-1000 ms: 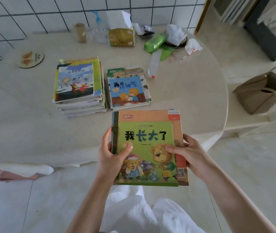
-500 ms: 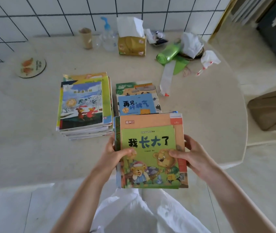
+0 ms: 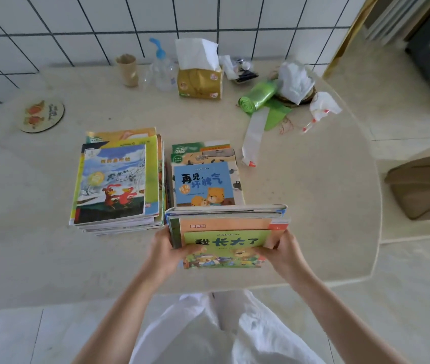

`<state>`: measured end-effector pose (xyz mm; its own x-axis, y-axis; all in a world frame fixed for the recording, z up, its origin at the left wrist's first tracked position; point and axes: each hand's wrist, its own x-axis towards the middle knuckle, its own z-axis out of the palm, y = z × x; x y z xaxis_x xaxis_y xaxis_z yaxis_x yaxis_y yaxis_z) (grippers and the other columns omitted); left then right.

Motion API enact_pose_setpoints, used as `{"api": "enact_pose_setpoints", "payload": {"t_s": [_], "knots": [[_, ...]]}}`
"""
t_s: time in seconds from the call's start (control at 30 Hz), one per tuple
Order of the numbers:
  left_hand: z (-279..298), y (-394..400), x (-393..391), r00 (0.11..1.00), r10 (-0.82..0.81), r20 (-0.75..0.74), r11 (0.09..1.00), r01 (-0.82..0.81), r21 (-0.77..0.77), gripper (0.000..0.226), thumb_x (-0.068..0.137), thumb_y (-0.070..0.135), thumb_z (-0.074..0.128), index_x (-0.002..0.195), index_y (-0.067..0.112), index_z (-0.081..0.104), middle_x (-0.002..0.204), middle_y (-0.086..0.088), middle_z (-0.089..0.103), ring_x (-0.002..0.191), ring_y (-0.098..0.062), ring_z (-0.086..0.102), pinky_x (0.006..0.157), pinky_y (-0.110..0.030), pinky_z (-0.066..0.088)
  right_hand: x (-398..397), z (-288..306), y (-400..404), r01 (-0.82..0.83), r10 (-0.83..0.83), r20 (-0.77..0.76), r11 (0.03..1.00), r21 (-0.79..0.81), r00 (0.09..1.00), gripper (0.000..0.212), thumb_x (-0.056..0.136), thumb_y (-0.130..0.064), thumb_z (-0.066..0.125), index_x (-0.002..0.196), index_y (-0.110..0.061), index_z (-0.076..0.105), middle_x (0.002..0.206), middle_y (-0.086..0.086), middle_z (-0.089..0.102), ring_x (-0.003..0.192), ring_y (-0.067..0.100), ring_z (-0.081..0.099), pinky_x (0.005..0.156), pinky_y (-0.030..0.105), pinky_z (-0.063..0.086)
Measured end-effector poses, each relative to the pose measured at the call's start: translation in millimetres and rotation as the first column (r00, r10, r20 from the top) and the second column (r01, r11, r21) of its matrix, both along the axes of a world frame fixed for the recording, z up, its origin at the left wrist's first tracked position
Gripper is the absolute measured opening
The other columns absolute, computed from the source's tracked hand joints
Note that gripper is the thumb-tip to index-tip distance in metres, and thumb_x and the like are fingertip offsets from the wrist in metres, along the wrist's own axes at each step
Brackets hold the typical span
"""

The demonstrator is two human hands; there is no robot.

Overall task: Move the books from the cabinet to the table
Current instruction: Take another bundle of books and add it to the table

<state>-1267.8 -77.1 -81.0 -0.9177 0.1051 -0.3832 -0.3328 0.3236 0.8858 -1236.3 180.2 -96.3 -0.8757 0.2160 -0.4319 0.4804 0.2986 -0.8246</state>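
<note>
I hold a small stack of picture books, topped by a green and orange cover with bears, above the near part of the beige table. My left hand grips its left edge with the thumb on the cover. My right hand grips its right edge the same way. The held stack is tilted, its far edge raised just in front of a low pile with a blue bear cover. To the left stands a taller pile topped by a snowy cover with red birds.
Along the tiled wall stand a paper cup, a clear pump bottle, a tissue box and a green bag roll amid crumpled wrappers. A round coaster lies far left. A brown bag sits right of the table.
Both hands have carried the held stack forward over the table, toward the blue-cover pile, and tilted it so that the far edge rises. The view has moved closer to the table.
</note>
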Motion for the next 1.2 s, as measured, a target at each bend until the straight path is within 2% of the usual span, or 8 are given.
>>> {"api": "enact_pose_setpoints", "payload": {"t_s": [0.17,0.27,0.33,0.5,0.63,0.77,1.03,1.2], "knots": [[-12.5,-12.1,6.6,0.989,0.068,-0.131,0.99,-0.083,-0.113,0.048,0.045,0.041,0.094,0.08,0.016,0.073,0.079,0.011,0.074,0.081,-0.017,0.072,0.077,-0.041,0.058,9.5,-5.5,-5.5,-0.003,0.014,-0.125,0.996,0.085,0.992,0.052,0.068,0.004,0.08,0.068,-0.034,0.045,0.068,-0.021,0.062,0.064,-0.004,0.056,0.059,0.01,0.04],[-18.0,-17.0,18.3,0.971,0.011,-0.237,0.988,-0.048,-0.148,0.056,0.055,0.034,0.088,0.107,0.031,0.067,0.093,0.035,0.068,0.091,0.012,0.064,0.083,-0.013,0.05,16.0,-9.0,-10.8,-0.029,0.042,-0.192,0.997,0.068,0.981,0.059,0.071,0.001,0.079,0.103,-0.041,0.05,0.1,-0.026,0.064,0.098,-0.009,0.059,0.084,0.007,0.043],[-14.7,-18.1,26.7,0.965,-0.01,-0.261,0.988,-0.031,-0.152,0.058,0.061,0.032,0.089,0.107,0.052,0.06,0.1,0.036,0.065,0.094,0.014,0.061,0.082,-0.005,0.044,23.0,-8.4,-12.4,-0.081,0.104,-0.242,0.991,0.107,0.965,0.062,0.073,-0.005,0.08,0.111,-0.041,0.047,0.109,-0.022,0.06,0.104,-0.013,0.054,0.089,0.004,0.039],[-20.6,-24.6,34.2,0.973,-0.015,-0.229,0.997,-0.002,-0.073,0.054,0.063,0.048,0.08,0.112,0.048,0.057,0.105,0.023,0.068,0.097,0.003,0.065,0.082,-0.013,0.05,28.2,-15.5,-11.0,-0.195,0.229,-0.275,0.97,0.147,0.934,0.051,0.077,-0.015,0.079,0.115,-0.03,0.05,0.108,-0.011,0.063,0.101,0.007,0.061,0.085,0.027,0.051],[-32.9,-31.1,28.0,0.995,-0.028,-0.093,0.999,0.033,0.042,0.077,0.054,0.054,0.087,0.123,0.041,0.055,0.123,0.018,0.064,0.116,-0.007,0.061,0.1,-0.036,0.05,26.4,-22.2,-11.8,-0.211,0.24,-0.239,0.967,0.142,0.941,0.061,0.071,-0.015,0.081,0.114,-0.037,0.044,0.104,-0.008,0.06,0.093,0.016,0.062,0.078,0.042,0.053],[-40.0,-32.5,25.1,0.998,-0.059,0.005,0.993,0.058,0.106,0.089,0.053,0.051,0.089,0.131,0.041,0.05,0.13,0.018,0.06,0.124,-0.006,0.055,0.105,-0.043,0.046,22.8,-23.5,-7.1,-0.232,0.252,-0.199,0.965,0.119,0.947,0.07,0.07,-0.021,0.082,0.124,-0.043,0.043,0.111,-0.012,0.062,0.099,0.012,0.063,0.085,0.038,0.054],[-49.8,-34.0,24.3,0.999,-0.05,0.0,0.996,0.049,0.069,0.074,0.058,0.047,0.089,0.125,0.04,0.058,0.125,0.007,0.064,0.12,-0.019,0.059,0.099,-0.053,0.049,15.1,-23.8,-5.1,-0.311,0.328,-0.199,0.944,0.109,0.924,0.063,0.075,-0.023,0.081,0.128,-0.028,0.049,0.124,-0.016,0.06,0.108,0.005,0.062,0.091,0.033,0.052],[-57.2,-33.7,20.5,0.998,-0.049,0.031,0.999,0.048,0.017,0.053,0.056,0.049,0.09,0.103,0.037,0.07,0.102,0.007,0.074,0.104,-0.017,0.068,0.09,-0.04,0.056,13.2,-24.4,-1.8,-0.334,0.342,-0.139,0.939,0.078,0.93,0.052,0.077,-0.022,0.079,0.122,-0.021,0.052,0.111,-0.019,0.065,0.101,0.005,0.064,0.085,0.026,0.053]]}}
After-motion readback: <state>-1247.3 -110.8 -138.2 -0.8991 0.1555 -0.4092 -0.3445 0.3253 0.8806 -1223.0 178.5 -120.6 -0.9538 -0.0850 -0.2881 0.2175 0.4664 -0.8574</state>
